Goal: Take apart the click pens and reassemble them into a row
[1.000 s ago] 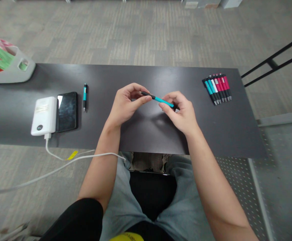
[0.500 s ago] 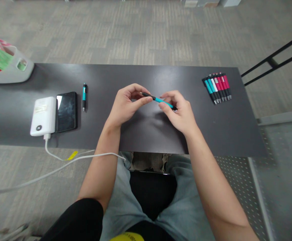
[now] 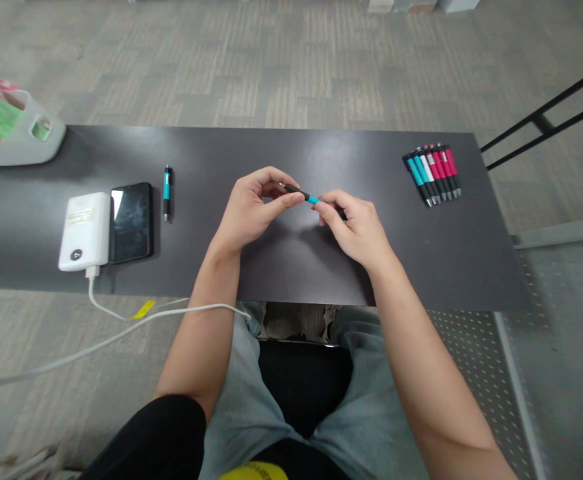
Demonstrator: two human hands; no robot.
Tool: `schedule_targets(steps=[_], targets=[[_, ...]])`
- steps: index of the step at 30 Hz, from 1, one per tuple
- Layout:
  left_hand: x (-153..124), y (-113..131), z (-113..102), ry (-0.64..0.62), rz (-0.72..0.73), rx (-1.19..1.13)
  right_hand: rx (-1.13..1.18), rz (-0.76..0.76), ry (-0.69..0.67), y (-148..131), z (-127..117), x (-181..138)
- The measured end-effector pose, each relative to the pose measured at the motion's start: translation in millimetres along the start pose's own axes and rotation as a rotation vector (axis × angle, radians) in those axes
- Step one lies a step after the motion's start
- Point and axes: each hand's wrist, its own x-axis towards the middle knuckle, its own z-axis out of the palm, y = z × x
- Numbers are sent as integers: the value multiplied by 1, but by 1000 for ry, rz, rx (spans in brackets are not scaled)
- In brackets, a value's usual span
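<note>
Above the middle of the dark table, a turquoise and black pen point(image 3: 312, 199) is held between both hands, its tip pointing up and left. My left hand point(image 3: 257, 208) pinches the black grip part near the tip with thumb and fingers. Closed on the turquoise barrel is my right hand point(image 3: 354, 223), whose fingers hide much of the pen's rear end. Another turquoise pen point(image 3: 167, 192) lies on the table to the left. At the right, a row of several pens point(image 3: 432, 175) in turquoise, white and pink lies side by side.
On the left of the table point(image 3: 211, 267) are a white power bank point(image 3: 85, 231) and a black phone point(image 3: 131, 222). A white cable point(image 3: 121, 341) runs from the left across my left forearm. A white basket point(image 3: 46, 143) with colourful contents stands at the far left corner.
My right hand's fingers have closed further over the pen and slid toward the left hand, covering more of the barrel. The left hand has stayed in place.
</note>
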Motion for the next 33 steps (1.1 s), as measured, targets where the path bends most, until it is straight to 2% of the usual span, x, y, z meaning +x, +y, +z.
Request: schedule_targets(steps=[7, 12, 17, 28, 33], targets=[[-1, 2, 2, -3, 47, 37, 56, 92, -27, -3, 2, 0], [-2, 1, 12, 5, -16, -84, 50, 97, 71, 0, 8, 1], [-1, -4, 20, 74, -32, -130, 71, 64, 132, -3, 12, 2], [-3, -2, 33, 151, 31, -80, 0, 55, 207, -1, 16, -4], [-3, -2, 38, 161, 104, -133, 115, 82, 193, -9, 20, -3]])
